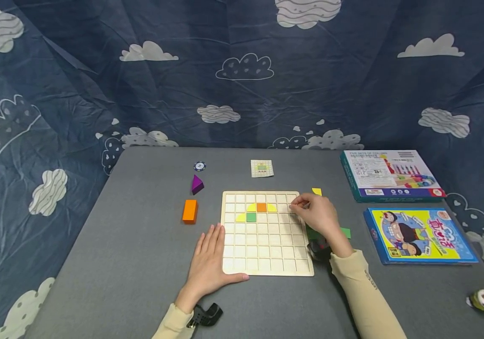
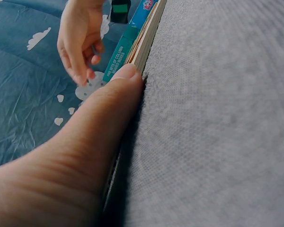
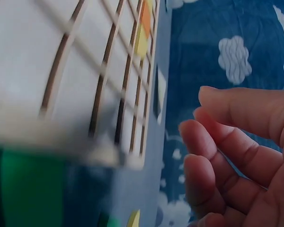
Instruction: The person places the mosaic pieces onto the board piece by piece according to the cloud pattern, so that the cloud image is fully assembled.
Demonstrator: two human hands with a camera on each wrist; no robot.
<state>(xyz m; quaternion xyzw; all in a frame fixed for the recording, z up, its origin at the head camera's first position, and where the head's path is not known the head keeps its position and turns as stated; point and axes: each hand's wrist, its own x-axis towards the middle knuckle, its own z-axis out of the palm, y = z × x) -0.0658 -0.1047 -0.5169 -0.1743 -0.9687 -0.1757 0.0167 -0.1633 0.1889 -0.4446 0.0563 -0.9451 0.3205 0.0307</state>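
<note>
Pale and wooden, the square gridded board is lying on the grey desk, its near-left corner inside the wide grip of the left hand. The right hand, grip narrow and loosely curled, is hovering by the board's right edge.

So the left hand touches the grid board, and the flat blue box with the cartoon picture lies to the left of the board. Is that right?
Not quite: the flat blue box lies to the right of the grid board, as the head view shows. The left hand does touch the board.
</note>
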